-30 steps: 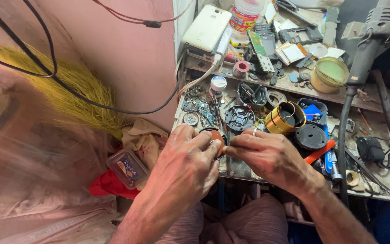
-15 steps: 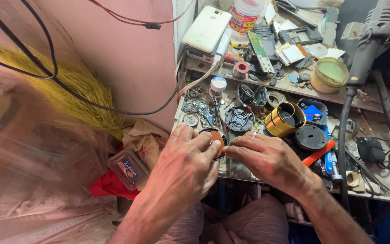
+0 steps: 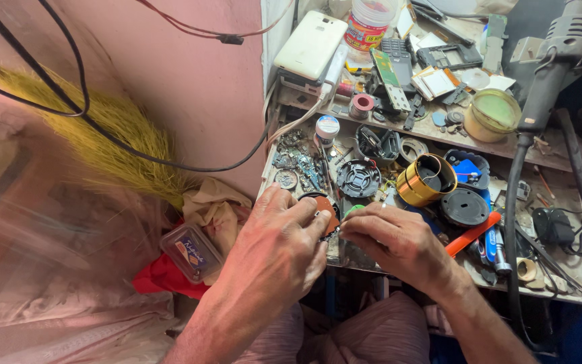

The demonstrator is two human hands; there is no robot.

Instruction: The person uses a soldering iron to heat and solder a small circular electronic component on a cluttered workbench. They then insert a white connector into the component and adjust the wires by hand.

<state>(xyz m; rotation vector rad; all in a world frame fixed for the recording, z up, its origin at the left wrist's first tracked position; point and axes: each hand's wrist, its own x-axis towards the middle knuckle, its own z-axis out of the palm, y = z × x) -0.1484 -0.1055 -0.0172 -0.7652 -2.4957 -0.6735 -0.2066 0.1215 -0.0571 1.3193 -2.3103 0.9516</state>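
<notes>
Barely anything has shifted since the earlier frames: both your hands sit in the same spot at the front edge of the desk point(image 3: 574, 286), with the small orange-and-black part a touch more exposed now.

Head view: your left hand point(image 3: 274, 253) curls over the round orange-and-black part point(image 3: 327, 212), fingers point(image 3: 304, 210) closed on its left rim, thumb hidden. Your right hand point(image 3: 395, 246) presses in from the other side, fingers point(image 3: 358, 222) bunched tight at the part's right edge; a small green bit point(image 3: 353, 210) shows just above them, and you cannot tell whether it is pinched or just lying there. So the part lies between the two sets of fingertips, touching both, low over the desk's front edge.

To do this fine work well, judging from the frame: keep the left grip steady and let the right fingertips do the moving. Keep your wrists low, since loose bits crowd the desk just behind: a black ribbed disc point(image 3: 357, 178), a copper coil ring point(image 3: 427, 180), an orange-handled tool point(image 3: 471, 234) near your right wrist. Anything dropped likely vanishes into that clutter.
</notes>
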